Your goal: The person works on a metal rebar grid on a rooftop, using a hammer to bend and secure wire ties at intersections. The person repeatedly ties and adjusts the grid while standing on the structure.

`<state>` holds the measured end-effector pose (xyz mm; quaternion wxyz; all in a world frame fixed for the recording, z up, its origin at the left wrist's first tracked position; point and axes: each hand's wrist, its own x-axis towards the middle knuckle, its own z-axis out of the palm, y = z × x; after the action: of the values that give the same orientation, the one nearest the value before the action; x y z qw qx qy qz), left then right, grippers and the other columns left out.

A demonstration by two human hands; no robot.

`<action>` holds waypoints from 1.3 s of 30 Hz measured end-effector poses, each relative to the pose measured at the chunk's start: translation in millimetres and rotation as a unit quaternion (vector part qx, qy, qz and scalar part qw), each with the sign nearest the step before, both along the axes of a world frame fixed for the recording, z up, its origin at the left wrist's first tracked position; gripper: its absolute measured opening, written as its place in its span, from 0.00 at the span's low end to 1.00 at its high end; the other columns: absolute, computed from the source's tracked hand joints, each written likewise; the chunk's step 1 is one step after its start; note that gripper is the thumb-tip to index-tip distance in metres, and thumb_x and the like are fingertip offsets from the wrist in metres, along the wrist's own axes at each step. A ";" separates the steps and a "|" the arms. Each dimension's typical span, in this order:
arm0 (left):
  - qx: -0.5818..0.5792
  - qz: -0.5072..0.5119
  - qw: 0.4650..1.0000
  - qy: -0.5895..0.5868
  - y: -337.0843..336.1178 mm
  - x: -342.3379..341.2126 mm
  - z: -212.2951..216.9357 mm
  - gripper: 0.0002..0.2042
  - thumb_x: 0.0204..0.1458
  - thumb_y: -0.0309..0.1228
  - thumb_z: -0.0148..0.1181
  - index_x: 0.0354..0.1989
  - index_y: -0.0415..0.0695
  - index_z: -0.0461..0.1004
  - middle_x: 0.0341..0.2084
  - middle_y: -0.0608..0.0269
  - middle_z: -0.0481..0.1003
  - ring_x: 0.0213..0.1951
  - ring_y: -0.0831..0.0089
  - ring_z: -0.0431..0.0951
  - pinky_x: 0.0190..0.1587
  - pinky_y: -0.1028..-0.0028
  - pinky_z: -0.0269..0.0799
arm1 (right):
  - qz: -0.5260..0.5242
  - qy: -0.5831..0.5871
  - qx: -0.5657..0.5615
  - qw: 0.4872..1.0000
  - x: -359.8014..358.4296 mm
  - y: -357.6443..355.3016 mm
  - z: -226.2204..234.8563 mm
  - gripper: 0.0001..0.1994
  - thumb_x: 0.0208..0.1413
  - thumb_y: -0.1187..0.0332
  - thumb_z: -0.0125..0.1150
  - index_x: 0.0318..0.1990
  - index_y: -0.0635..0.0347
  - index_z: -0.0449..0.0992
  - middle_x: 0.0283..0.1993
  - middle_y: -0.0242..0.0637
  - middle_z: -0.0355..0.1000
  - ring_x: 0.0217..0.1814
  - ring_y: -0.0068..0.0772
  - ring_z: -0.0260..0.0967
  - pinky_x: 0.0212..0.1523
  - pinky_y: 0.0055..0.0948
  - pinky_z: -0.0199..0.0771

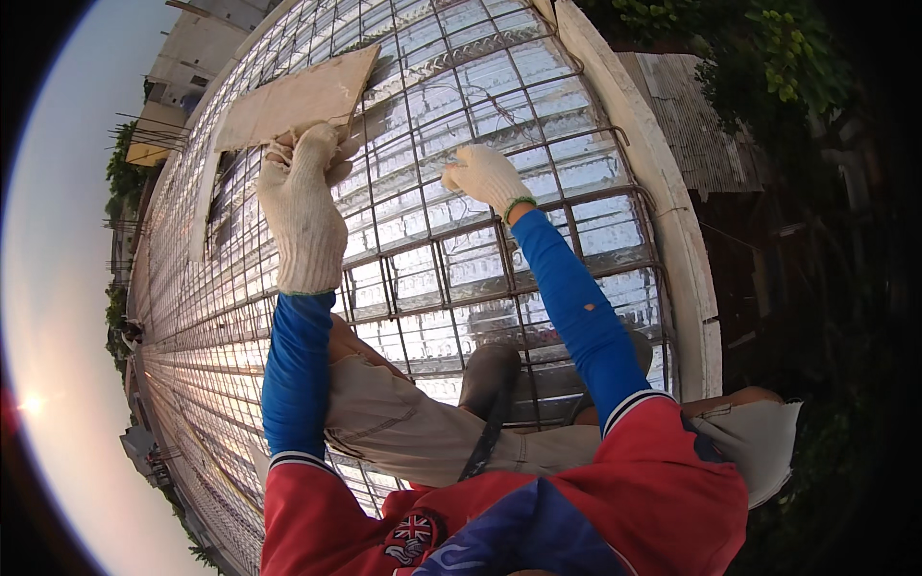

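My left hand (303, 202), in a white knit glove, reaches forward over a steel rebar grid (432, 278). Its fingers curl around the near edge of a flat wooden board (298, 96) that lies tilted on the bars. My right hand (485, 173), also gloved, is further right, with its fingertips pinched together at a bar crossing. It seems to hold a thin wire (499, 108) that loops away over the mesh. Both forearms wear blue sleeves.
Shiny plastic sheeting (595, 226) lies under the grid. A pale curved concrete edge (677, 240) bounds the grid on the right, with a corrugated roof (691, 125) and trees beyond it. My bent knees and a dark boot (490, 374) rest on the bars below my hands.
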<state>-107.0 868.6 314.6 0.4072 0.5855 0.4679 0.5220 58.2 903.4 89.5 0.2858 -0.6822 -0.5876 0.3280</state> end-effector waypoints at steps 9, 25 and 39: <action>-0.018 0.037 0.999 0.026 11.4 -0.7 -7.4 0.09 0.61 0.31 0.65 0.44 0.40 0.78 0.37 0.58 0.82 0.36 0.73 0.84 0.37 0.79 0.79 | -0.055 0.570 0.311 0.758 29.0 -53.8 94.0 0.26 0.51 0.78 0.74 0.61 0.64 0.78 0.36 0.34 0.78 0.40 0.20 0.77 0.34 0.19 0.76; -0.099 -0.094 0.987 -0.091 20.5 -23.5 11.6 0.11 0.65 0.32 0.58 0.44 0.34 0.77 0.33 0.59 0.75 0.33 0.74 0.75 0.34 0.76 0.72 | -0.009 0.821 0.225 0.524 47.5 -70.4 110.0 0.24 0.70 0.54 0.60 0.51 0.73 0.79 0.34 0.41 0.80 0.27 0.19 0.72 0.23 0.17 0.68; -0.067 -0.027 0.991 -0.108 32.3 -13.8 22.1 0.19 0.62 0.37 0.63 0.52 0.32 0.74 0.36 0.57 0.77 0.37 0.73 0.79 0.39 0.77 0.75 | -0.099 0.601 0.284 0.740 75.9 -54.5 181.1 0.18 0.69 0.59 0.58 0.47 0.70 0.81 0.31 0.32 0.73 0.26 0.15 0.66 0.20 0.15 0.60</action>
<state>-120.8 900.9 336.7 0.5077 0.5094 0.4388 0.5387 134.1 848.9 270.7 0.7914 -0.2845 -0.2887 0.4576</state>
